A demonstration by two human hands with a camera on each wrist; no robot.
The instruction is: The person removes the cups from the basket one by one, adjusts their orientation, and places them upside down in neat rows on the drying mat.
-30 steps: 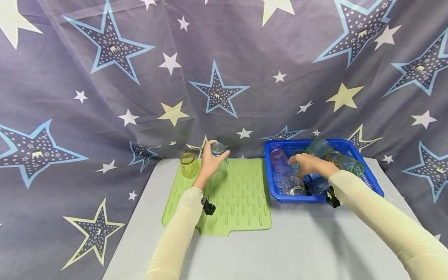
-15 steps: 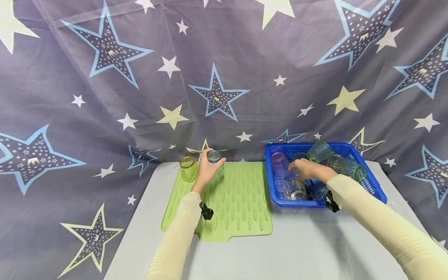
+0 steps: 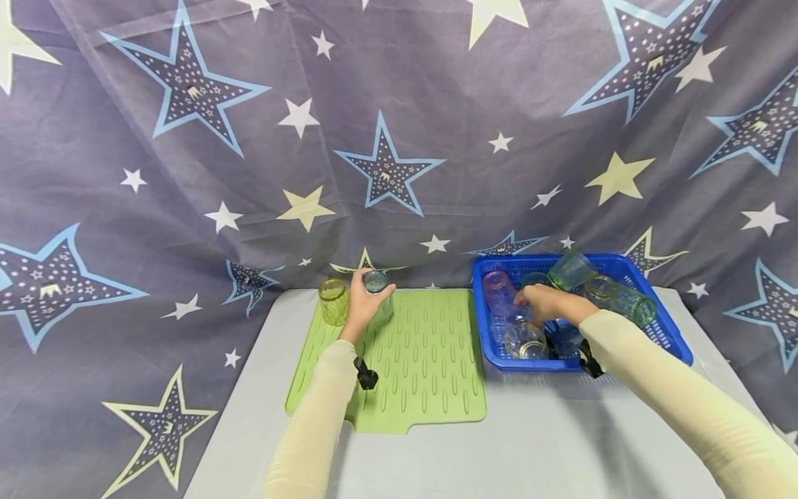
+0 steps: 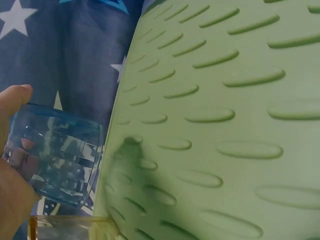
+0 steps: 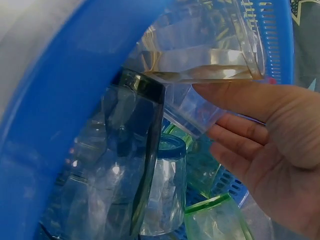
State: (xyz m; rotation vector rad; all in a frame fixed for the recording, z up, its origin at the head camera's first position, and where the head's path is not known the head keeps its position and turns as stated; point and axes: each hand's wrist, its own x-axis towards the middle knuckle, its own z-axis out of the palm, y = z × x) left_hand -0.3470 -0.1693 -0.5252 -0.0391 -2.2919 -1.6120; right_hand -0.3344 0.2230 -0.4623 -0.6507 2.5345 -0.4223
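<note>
While your left hand (image 3: 361,303) grips a glass (image 4: 62,155) | mat (image 3: 424,360), 12 o'clock | your right hand (image 3: 548,303) hangs | basket (image 3: 530,365), 9 o'clock | its grasp: can't tell

The head view is bright; the right wrist's is dimmer, the clear glass (image 5: 210,50) glinting, the basket rim (image 5: 60,95) blurred.

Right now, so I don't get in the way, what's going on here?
A person's left hand grips a blue tumbler at the back of the green drying mat, beside a yellow tumbler standing on it; I can't tell whether the blue one touches the mat. The right hand is down in the blue basket, close to a clear tumbler, though whether it holds anything is unclear. A pink tumbler and a green tumbler are in there too.
</note>
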